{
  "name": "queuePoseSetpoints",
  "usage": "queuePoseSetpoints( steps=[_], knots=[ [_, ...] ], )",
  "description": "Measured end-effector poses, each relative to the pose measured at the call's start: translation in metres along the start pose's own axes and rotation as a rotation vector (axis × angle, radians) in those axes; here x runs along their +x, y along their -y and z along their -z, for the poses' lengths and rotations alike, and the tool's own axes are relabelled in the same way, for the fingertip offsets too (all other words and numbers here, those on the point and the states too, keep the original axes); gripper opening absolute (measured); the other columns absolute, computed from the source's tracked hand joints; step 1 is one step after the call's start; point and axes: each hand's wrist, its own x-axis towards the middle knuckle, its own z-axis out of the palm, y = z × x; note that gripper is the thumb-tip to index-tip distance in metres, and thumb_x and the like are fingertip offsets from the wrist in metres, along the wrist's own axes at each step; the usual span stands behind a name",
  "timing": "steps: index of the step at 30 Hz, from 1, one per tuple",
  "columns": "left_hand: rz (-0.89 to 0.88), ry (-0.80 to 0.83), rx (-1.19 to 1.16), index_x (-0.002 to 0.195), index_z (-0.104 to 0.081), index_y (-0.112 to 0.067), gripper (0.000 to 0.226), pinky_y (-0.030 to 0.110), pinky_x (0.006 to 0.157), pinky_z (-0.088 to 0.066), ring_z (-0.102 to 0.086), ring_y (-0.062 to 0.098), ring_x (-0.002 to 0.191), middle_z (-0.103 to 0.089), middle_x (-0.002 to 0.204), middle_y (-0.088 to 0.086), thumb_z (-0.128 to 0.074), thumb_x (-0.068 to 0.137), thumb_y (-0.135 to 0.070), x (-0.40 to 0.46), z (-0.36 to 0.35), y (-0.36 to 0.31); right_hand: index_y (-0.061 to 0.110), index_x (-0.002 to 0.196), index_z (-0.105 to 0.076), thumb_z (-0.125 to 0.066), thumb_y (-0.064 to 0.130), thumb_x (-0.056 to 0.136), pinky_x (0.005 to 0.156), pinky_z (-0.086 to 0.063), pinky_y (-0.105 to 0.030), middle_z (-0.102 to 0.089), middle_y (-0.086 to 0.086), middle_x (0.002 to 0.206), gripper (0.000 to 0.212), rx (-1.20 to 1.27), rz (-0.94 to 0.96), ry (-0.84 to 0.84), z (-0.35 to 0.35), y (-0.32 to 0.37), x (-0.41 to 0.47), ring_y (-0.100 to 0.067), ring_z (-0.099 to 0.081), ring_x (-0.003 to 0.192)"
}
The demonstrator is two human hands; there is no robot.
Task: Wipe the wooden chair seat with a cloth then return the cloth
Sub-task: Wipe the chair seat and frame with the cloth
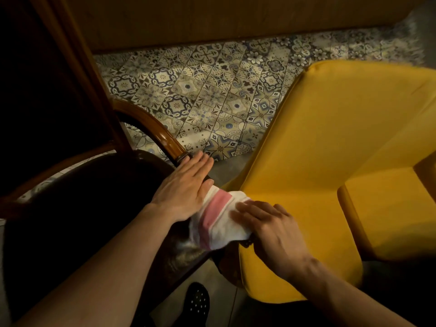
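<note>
A dark wooden chair (151, 131) with a curved glossy arm stands at the left; its seat (94, 199) is in deep shadow. A white cloth with a pink stripe (219, 218) lies on the seat's right front edge. My left hand (186, 185) lies flat with fingers together, its fingertips near the arm's end and its edge on the cloth. My right hand (271, 230) presses down on the cloth's right side with fingers spread over it.
A yellow upholstered armchair (330, 161) stands close on the right, nearly touching the wooden chair. Patterned floor tiles (207, 95) lie beyond, bounded by a wooden wall panel (212, 22). My foot in a dark dotted sock (197, 300) is below.
</note>
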Motion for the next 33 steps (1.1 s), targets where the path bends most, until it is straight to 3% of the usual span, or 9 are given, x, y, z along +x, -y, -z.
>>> queuePoseSetpoints(
  steps=[4,7,13,16,18,22,25,28,33],
  knots=[
    [0.004,-0.028,0.005,0.159,-0.010,-0.016,0.060,0.027,0.121,0.013,0.010,0.009,0.152,-0.007,0.168,0.000,-0.015,0.106,-0.043,-0.001,-0.002,-0.001,0.028,0.107,-0.073,-0.052,0.008,0.063,0.072,-0.056,-0.039,-0.073,0.006,0.112,0.053,0.103,-0.104,-0.155,0.039,-0.025,0.004,-0.026,-0.068,0.103],
    [0.023,-0.022,-0.029,0.159,-0.007,-0.018,0.062,0.028,0.120,0.015,0.015,0.008,0.151,-0.002,0.168,-0.002,-0.013,0.105,-0.047,-0.003,-0.004,-0.001,0.031,0.103,-0.074,-0.047,0.009,0.060,0.058,-0.054,-0.040,-0.075,0.008,0.101,0.056,0.192,-0.160,-0.320,0.074,-0.037,0.022,-0.023,-0.071,0.085],
    [0.054,-0.079,-0.017,0.150,-0.039,-0.015,0.059,0.037,0.125,-0.009,-0.026,0.023,0.149,-0.042,0.155,0.010,-0.028,0.103,-0.049,-0.009,0.000,-0.006,0.029,0.108,-0.074,-0.044,0.008,0.064,0.074,-0.056,-0.043,-0.075,0.008,0.105,0.057,0.411,-0.107,-0.501,0.118,-0.030,0.097,-0.018,-0.071,0.093],
    [0.042,-0.054,0.062,0.159,-0.017,-0.015,0.070,0.040,0.125,-0.003,-0.002,0.019,0.155,-0.013,0.167,0.006,-0.007,0.102,-0.055,-0.007,-0.006,-0.006,0.024,0.115,-0.072,-0.046,0.005,0.071,0.082,-0.055,-0.042,-0.074,0.004,0.113,0.055,0.420,-0.037,-0.526,0.117,-0.013,0.146,-0.019,-0.068,0.103],
    [0.023,-0.052,0.083,0.159,-0.011,-0.013,0.071,0.041,0.124,0.001,0.014,0.016,0.153,0.000,0.168,0.005,-0.003,0.102,-0.055,-0.006,-0.008,-0.005,0.021,0.121,-0.069,-0.049,-0.002,0.077,0.083,-0.055,-0.042,-0.072,0.000,0.118,0.054,0.393,0.040,-0.507,0.107,-0.001,0.176,-0.020,-0.068,0.104],
    [0.009,-0.052,0.070,0.158,-0.013,-0.011,0.072,0.041,0.125,0.002,0.012,0.016,0.153,-0.006,0.168,0.005,-0.006,0.103,-0.056,-0.008,-0.008,-0.004,0.025,0.130,-0.064,-0.048,-0.011,0.080,0.083,-0.055,-0.042,-0.067,0.001,0.128,0.063,0.316,0.182,-0.350,0.074,0.014,0.215,-0.017,-0.065,0.107],
    [-0.004,-0.045,0.038,0.158,-0.012,-0.015,0.070,0.036,0.124,0.009,0.008,0.013,0.153,-0.010,0.167,0.002,-0.007,0.103,-0.057,-0.011,-0.008,0.000,0.036,0.142,-0.051,-0.060,0.000,0.089,0.105,-0.040,-0.047,-0.046,0.004,0.152,0.064,0.051,0.354,-0.094,0.049,0.013,0.229,-0.022,-0.041,0.138],
    [-0.008,-0.057,0.023,0.158,-0.016,-0.015,0.069,0.038,0.125,0.004,0.003,0.015,0.154,-0.015,0.167,0.003,-0.009,0.104,-0.057,-0.013,-0.008,0.002,0.042,0.153,-0.027,-0.063,0.009,0.090,0.110,-0.031,-0.049,-0.015,0.009,0.165,0.080,-0.185,0.486,0.124,0.030,0.005,0.235,-0.019,-0.012,0.151],
    [-0.022,-0.086,0.037,0.159,-0.005,-0.015,0.069,0.041,0.125,0.002,0.012,0.013,0.153,-0.002,0.168,0.002,-0.009,0.104,-0.056,-0.012,-0.014,0.003,0.042,0.156,-0.011,-0.060,0.008,0.093,0.113,-0.031,-0.049,0.000,0.010,0.166,0.086,-0.261,0.602,0.121,0.027,-0.010,0.248,-0.016,-0.002,0.152]
  ],
)
